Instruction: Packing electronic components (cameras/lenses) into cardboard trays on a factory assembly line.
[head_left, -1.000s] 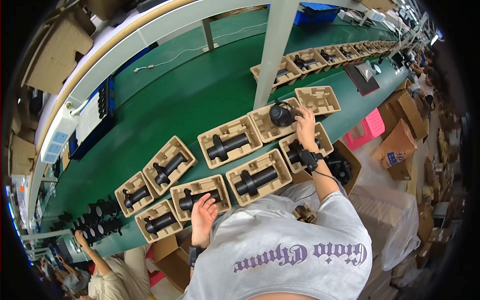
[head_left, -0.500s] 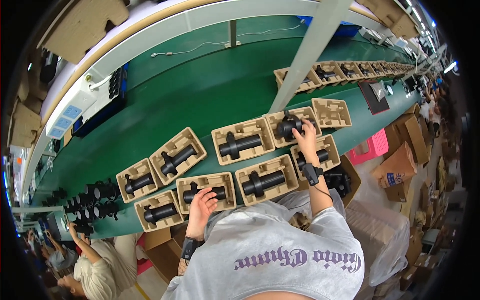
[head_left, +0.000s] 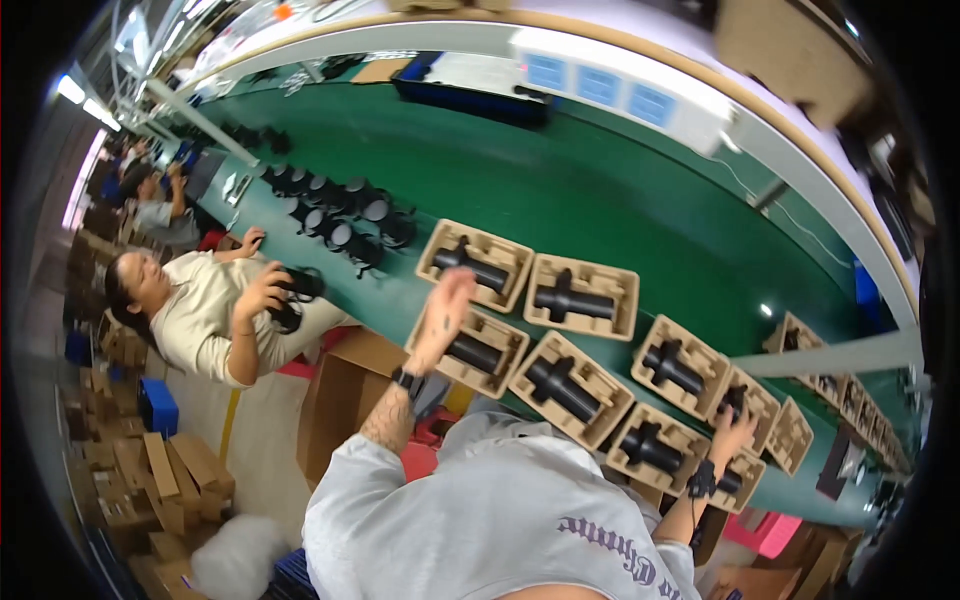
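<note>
My left hand (head_left: pixel 446 312) is raised over the near-left end of the tray rows, its fingers stretched out and slightly blurred, holding nothing. Beneath it lies a moulded brown pulp tray (head_left: pixel 510 365) with a black tube-shaped part (head_left: pixel 473 352), partly hidden by my wrist. Just beyond is another tray with a similar black part (head_left: pixel 482 272). Far to the right, my right hand (head_left: pixel 733 440) has its fingers around a black cylindrical part (head_left: pixel 735 400) in a pulp tray (head_left: pixel 765 405). More trays between my hands each hold a black tube with a collar.
Several black ring-ended parts (head_left: pixel 345 215) stand on the green bench (head_left: pixel 590 190) to the left. A co-worker (head_left: pixel 210 300) sits there, holding a black part (head_left: pixel 297 298). Beside me are a cardboard box (head_left: pixel 350 390) and a pink basket (head_left: pixel 765 533). A post (head_left: pixel 850 355) crosses at right.
The view has swung left, bringing the co-worker and ring-ended parts nearer the middle. My left hand has moved left to the end trays; my right hand stays at the same tray.
</note>
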